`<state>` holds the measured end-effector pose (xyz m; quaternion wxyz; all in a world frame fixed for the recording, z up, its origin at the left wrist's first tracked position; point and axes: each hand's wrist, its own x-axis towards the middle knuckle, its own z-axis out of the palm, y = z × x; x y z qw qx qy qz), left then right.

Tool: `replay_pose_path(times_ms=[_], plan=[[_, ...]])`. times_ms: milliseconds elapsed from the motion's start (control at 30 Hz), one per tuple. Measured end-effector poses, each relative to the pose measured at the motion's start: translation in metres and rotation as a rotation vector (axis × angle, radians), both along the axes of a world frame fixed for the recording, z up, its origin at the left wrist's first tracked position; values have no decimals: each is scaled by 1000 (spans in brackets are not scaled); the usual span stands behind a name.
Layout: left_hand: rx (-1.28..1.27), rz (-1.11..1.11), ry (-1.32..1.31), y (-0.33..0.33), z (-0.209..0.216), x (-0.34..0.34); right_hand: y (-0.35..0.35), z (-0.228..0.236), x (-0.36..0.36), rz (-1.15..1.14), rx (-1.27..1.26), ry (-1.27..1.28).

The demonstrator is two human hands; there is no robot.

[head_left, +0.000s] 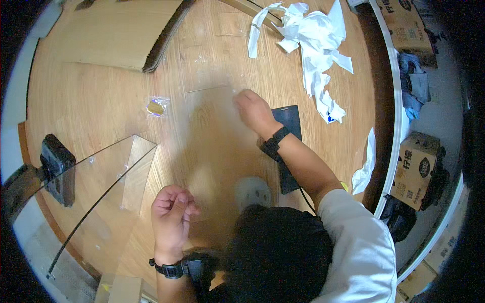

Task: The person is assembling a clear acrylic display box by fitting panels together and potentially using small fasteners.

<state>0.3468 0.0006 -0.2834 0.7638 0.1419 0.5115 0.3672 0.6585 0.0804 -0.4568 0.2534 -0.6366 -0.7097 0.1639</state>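
My left hand (174,214) is raised over the wood floor at lower centre, its fingers curled and the thumb pressed to them. Whatever may be in that pinch is too small or clear to make out. Farther forward and to the right, my right hand (254,112) is closed, its fingertips partly hidden. Faint straight outlines show on the floor near it, but I cannot tell if a clear film is in its grip. Under my right wrist lies a flat black device (289,174) with a cable. A small clear packet (157,106) with something yellowish inside lies ahead of my left hand.
A clear sheet with dark edges (113,174) stands out at the left, near a black base (59,170). Cardboard (116,30) lies at the far left, crumpled white wrapping (318,38) at the far right. Boxes (415,169) line the right side.
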Motion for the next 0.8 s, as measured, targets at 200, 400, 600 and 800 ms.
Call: replay_pose_path(times_ms=[200, 400, 600, 800], plan=[[4, -52, -9, 1, 1, 4, 1, -1, 6, -56, -105, -98], [39, -103, 140, 6, 20, 15, -2, 77, -27, 48, -318, 533], [181, -145, 32, 33, 51, 38, -6, 182, -48, 331, -442, 1116], [243, -140, -31, 44, 74, 41, -3, 202, -60, 449, -244, 1139]])
